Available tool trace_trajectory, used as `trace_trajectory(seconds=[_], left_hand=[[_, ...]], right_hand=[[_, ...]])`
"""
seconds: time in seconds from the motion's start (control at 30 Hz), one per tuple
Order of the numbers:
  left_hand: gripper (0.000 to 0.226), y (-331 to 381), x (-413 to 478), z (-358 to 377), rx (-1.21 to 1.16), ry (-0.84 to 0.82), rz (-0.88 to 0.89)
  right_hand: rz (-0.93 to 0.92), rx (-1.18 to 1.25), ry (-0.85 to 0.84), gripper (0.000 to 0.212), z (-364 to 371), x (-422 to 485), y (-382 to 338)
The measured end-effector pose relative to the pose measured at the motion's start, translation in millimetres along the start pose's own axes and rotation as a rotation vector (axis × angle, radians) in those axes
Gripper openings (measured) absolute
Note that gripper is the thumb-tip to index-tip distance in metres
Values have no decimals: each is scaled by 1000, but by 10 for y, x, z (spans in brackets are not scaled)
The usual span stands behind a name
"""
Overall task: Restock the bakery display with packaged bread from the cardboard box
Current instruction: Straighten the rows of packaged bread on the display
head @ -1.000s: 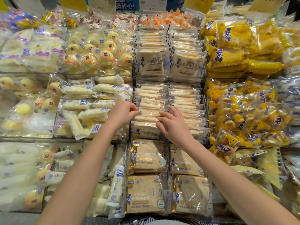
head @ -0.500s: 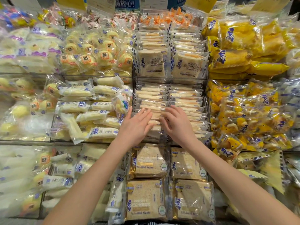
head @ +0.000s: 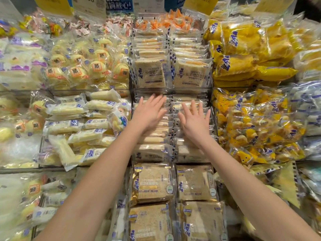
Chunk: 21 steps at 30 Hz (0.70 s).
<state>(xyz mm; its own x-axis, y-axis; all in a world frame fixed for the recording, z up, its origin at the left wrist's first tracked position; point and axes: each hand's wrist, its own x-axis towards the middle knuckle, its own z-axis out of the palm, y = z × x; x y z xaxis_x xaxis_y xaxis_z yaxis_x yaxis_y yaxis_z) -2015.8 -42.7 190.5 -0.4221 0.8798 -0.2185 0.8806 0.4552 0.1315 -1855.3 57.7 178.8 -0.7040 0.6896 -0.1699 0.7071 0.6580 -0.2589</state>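
labels: 蒸 on clear-wrapped round yellow buns (head: pixel 97 66) | left hand (head: pixel 149 115): fingers spread, flat on clear-wrapped white toast packs (head: pixel 151 151) | right hand (head: pixel 194 120): spread, flat on neighbouring row

Both arms stretch forward; left hand (head: pixel 149 117) and right hand (head: pixel 194 120) flat, fingers spread, palms apparently down.

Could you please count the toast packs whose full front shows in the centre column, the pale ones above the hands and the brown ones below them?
Pale toast packs, facing out above the hands: 2
Brown toast packs, lying flat below the hands: 4
Total: 6
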Motion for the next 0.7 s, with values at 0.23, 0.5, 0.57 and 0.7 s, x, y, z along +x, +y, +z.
trace_trajectory(seconds=[0.23,0.5,0.57,0.7], left_hand=[[60,-17,15,91,18,-17,-44],[53,-107,273,-575,-47,710,42],[75,-181,460,-764,74,508,-37],[99,-295,726,-819,242,330,-28]], right_hand=[[-46,-12,-84,59,11,108,47],[-272,186,454,48,-547,647,135],[-317,126,458,59,-647,806,120],[-334,-30,461,62,-623,1032,82]])
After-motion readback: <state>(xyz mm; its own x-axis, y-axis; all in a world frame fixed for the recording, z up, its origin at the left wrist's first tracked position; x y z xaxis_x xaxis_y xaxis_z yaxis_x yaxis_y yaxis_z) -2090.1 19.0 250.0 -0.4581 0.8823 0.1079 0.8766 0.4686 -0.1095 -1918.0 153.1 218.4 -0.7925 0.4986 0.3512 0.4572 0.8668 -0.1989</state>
